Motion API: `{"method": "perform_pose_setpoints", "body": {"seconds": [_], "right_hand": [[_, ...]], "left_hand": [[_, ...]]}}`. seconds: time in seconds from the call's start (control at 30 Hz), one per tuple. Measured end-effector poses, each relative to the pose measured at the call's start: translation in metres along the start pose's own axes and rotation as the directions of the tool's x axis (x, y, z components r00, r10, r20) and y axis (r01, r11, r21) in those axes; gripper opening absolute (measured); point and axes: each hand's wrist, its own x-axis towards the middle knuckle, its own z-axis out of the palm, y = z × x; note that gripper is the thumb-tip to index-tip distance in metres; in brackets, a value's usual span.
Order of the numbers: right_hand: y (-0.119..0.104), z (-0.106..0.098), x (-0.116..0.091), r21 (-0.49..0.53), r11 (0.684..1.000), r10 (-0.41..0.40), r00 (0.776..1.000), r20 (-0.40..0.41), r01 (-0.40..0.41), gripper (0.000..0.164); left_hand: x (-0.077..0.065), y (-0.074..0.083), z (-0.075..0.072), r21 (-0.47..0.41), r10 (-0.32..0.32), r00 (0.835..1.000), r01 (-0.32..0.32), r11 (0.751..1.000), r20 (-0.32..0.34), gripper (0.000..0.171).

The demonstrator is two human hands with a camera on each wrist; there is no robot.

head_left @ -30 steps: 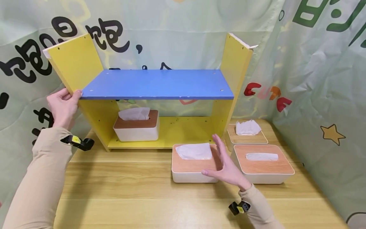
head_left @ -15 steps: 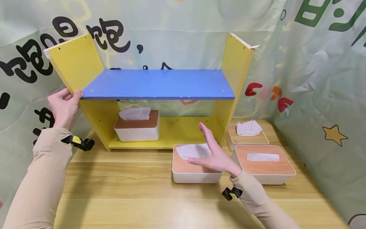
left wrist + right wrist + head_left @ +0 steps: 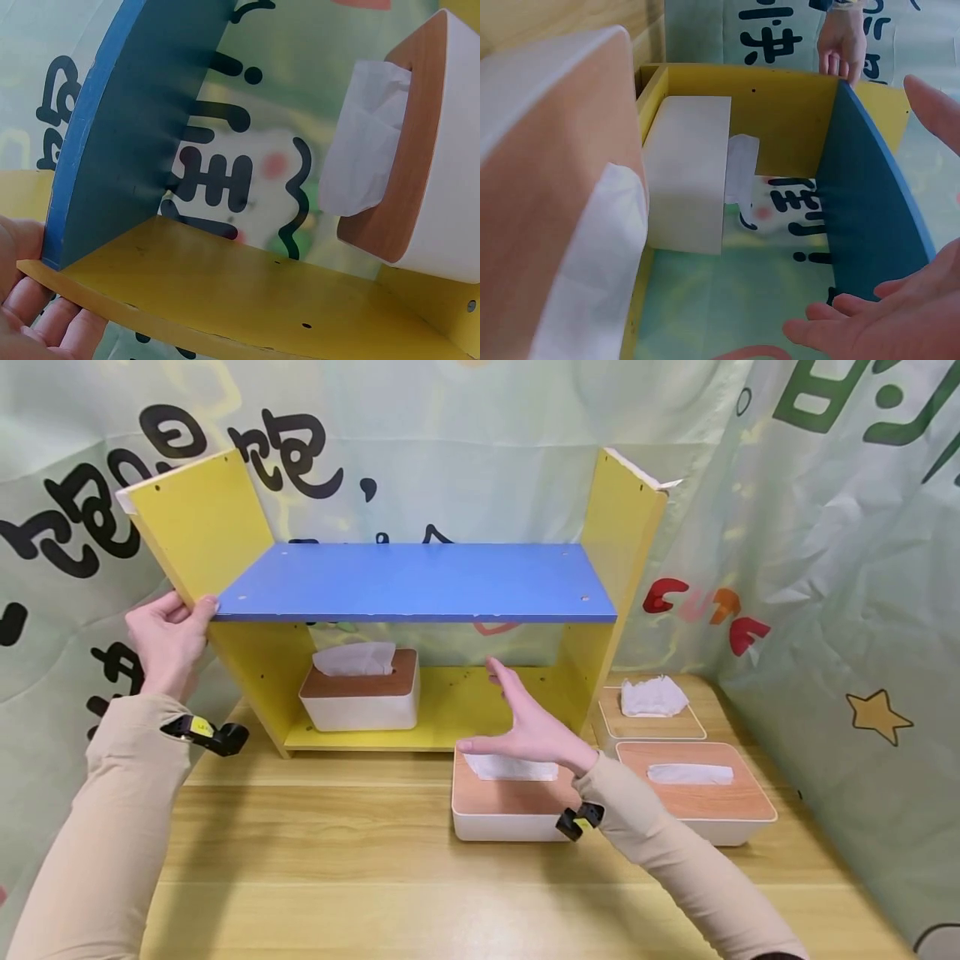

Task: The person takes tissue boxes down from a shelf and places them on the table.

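My left hand [image 3: 167,643] grips the edge of the left side panel of a yellow shelf unit [image 3: 198,531], its thumb beside the end of the blue shelf board [image 3: 427,578]. In the left wrist view its fingers [image 3: 52,322] curl around the yellow panel. Spread and holding nothing, my right hand [image 3: 534,727] hovers over a white tissue box [image 3: 510,828] with a wood-look lid, in front of the shelf unit. The hand partly covers that box's lid and tissue. Another tissue box [image 3: 360,713] stands on the left of the yellow bottom shelf.
Two more tissue boxes stand on the wooden table [image 3: 322,852] to the right: a near one [image 3: 693,802] and a smaller one [image 3: 648,724] behind it. A printed cloth backdrop [image 3: 465,468] hangs behind the shelf unit and along the right side.
My right hand has moved left and away from me, from the right end of the front tissue box to above its lid. My left hand keeps its grip on the shelf unit.
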Motion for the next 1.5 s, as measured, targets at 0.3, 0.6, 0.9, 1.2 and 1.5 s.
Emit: {"method": "perform_pose_setpoints", "body": {"seconds": [0.3, 0.6, 0.9, 1.2, 1.5], "right_hand": [[-0.005, -0.011, 0.042, 0.083, 0.994, 0.061, 0.995, 0.077, -0.067, 0.107], [-0.013, -0.016, 0.079, -0.009, 0.999, 0.051, 0.99, 0.134, -0.05, 0.106], [-0.015, -0.01, 0.112, -0.077, 0.996, 0.056, 0.977, 0.204, -0.041, 0.114], [0.004, 0.011, 0.143, -0.138, 0.986, 0.125, 0.967, 0.223, -0.096, 0.125], [0.02, 0.034, 0.159, -0.183, 0.969, 0.204, 0.953, 0.222, -0.165, 0.132]], "left_hand": [[-0.001, 0.0, -0.001, 0.006, -0.01, 1.0, 0.01, 1.0, 0.0, 0.052], [0.0, -0.001, -0.002, 0.03, -0.004, 1.0, 0.004, 1.0, -0.005, 0.052], [0.0, 0.0, -0.002, 0.031, -0.005, 1.0, 0.005, 0.999, 0.001, 0.052], [-0.002, 0.001, 0.0, 0.048, -0.008, 1.0, 0.007, 0.999, 0.005, 0.053], [-0.002, 0.001, -0.001, 0.05, -0.004, 1.0, 0.004, 0.999, 0.014, 0.053]]}}
